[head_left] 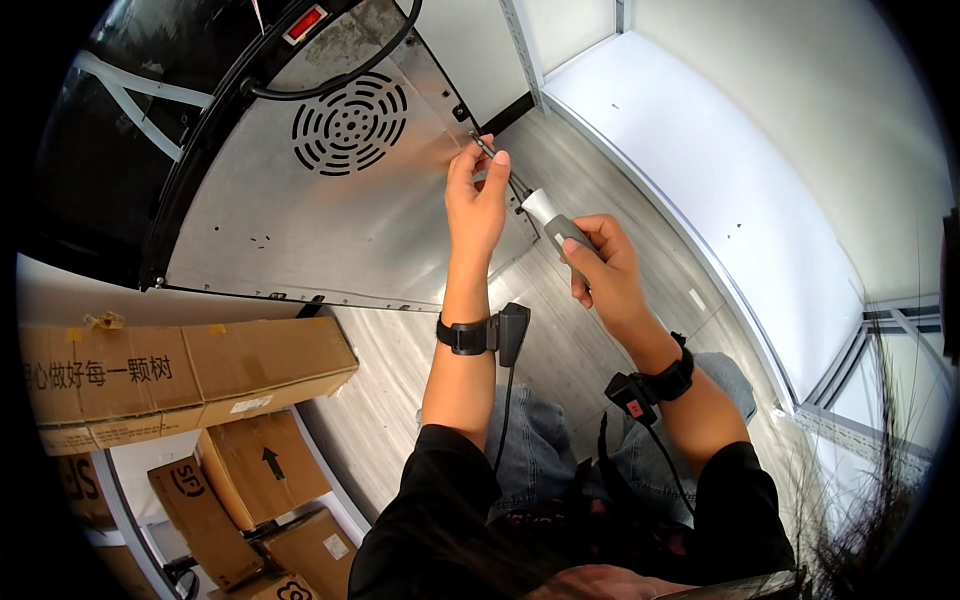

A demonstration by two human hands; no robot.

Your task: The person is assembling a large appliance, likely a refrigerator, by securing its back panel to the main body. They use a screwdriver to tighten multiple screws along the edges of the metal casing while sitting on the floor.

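A grey-and-white electric screwdriver lies in my right hand, whose fingers wrap round its handle. Its long thin shaft runs up and left to my left hand, where thumb and fingers pinch it close to the tip. The tip sits near the right edge of a large metal panel on a black appliance. Whether it touches a screw there I cannot tell. The panel carries a round slotted vent, and small screws and holes run along its edges.
A black cable loops over the panel's top, near a red switch. Cardboard boxes stand on a rack at lower left, with a long carton above. White shelving lines the right side, beside the grey wood-look floor.
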